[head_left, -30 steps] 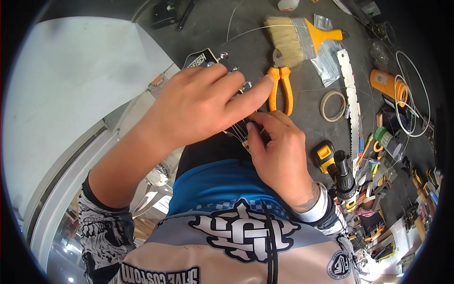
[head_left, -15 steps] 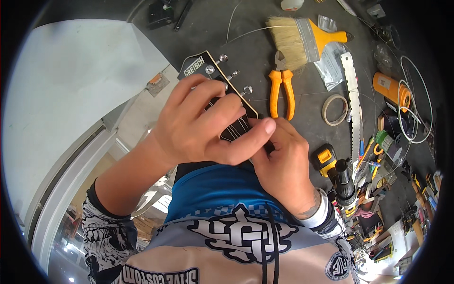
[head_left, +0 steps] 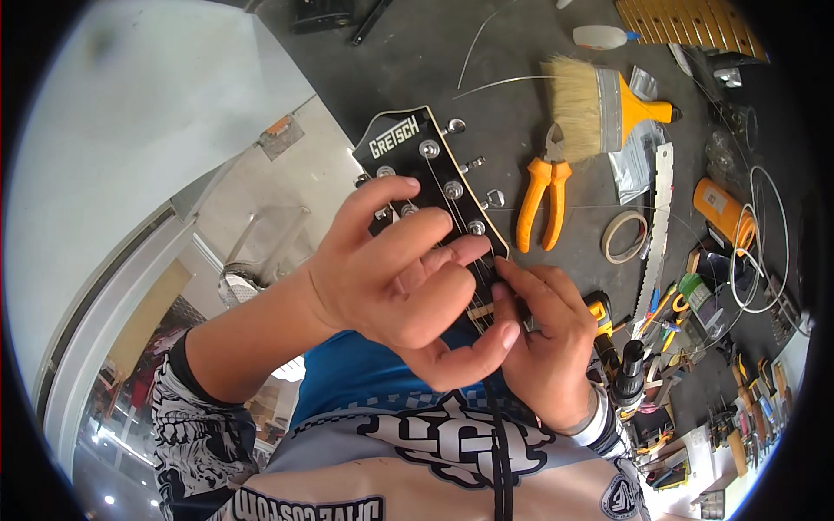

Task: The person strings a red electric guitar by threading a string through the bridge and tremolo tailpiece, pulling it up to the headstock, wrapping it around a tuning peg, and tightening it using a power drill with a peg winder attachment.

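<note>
Since the frame half a second ago, the left hand (head_left: 404, 291) has slid down off the face of the guitar headstock (head_left: 434, 180), baring more of its tuning pegs, and a fretted board (head_left: 686, 24) has come further into view. A large white panel (head_left: 148, 156) stands left of the headstock. The left hand lies across the headstock's lower left part, fingers bent and mostly apart; I cannot tell whether any of them grips a string. The headstock itself, black with a pale edge, points up and away from the person's lap, its strings (head_left: 478, 313) running down between the hands. At its lower right corner the right hand (head_left: 547, 326) has thumb and forefinger close together; what they pinch, if anything, I cannot tell. Right of the headstock lie yellow-handled pliers (head_left: 549, 169), touching a broad paintbrush (head_left: 611, 108) beyond them. Farther right of it come a tape roll (head_left: 608, 243), a notched metal strip (head_left: 656, 234), the fretted board, up and well apart, and an orange bottle (head_left: 719, 207).
</note>
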`<control>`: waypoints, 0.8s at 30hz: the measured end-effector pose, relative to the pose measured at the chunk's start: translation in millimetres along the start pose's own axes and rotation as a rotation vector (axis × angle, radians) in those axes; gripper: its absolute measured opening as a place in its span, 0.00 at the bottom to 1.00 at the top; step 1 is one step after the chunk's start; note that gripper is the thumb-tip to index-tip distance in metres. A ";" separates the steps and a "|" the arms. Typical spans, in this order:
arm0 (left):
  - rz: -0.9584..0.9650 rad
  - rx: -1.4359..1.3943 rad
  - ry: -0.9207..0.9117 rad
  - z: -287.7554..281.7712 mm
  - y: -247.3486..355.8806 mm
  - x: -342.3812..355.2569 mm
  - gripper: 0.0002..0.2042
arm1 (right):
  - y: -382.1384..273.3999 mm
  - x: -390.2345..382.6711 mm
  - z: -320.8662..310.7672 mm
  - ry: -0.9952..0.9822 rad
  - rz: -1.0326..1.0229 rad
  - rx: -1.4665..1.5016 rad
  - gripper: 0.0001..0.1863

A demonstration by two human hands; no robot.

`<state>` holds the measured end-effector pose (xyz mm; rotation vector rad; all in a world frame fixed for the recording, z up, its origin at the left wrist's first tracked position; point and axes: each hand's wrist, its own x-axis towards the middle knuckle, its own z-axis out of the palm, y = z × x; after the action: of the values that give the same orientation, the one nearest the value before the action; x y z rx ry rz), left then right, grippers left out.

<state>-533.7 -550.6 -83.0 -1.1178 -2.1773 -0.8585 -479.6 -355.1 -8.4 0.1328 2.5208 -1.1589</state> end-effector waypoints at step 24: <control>-0.248 -0.250 -0.109 -3.6 1.4 -0.3 0.38 | 4.1 4.4 1.8 0.056 -0.081 -0.083 0.15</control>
<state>-531.8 -552.7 -80.5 -1.0424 -2.3829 -1.2335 -482.2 -354.0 -14.1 0.0423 2.6415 -1.0926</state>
